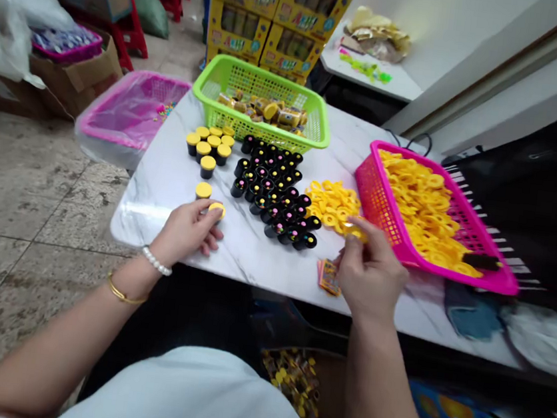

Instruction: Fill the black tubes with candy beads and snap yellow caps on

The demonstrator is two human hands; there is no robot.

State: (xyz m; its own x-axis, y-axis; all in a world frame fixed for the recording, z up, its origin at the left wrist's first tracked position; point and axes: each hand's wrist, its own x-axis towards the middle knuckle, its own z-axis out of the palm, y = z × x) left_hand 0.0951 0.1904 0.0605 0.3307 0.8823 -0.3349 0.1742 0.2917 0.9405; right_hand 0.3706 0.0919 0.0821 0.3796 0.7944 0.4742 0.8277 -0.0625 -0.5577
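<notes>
My left hand (190, 229) is closed round a small black tub with a yellow lid (216, 210) on the white marble table (161, 182). Another capped tub (203, 191) stands just behind it, and a cluster of capped tubs (210, 144) sits farther back. Several open black tubs (275, 192) with coloured bits inside fill the middle. My right hand (370, 266) pinches a yellow lid (355, 232) at the near edge of a loose pile of yellow lids (332, 202).
A pink basket (389, 211) full of yellow lids sits at the right. A green basket (212, 84) with packed items stands at the back, a pink bin (117, 120) lined with plastic off the table's left. A small orange card (330, 276) lies by my right hand.
</notes>
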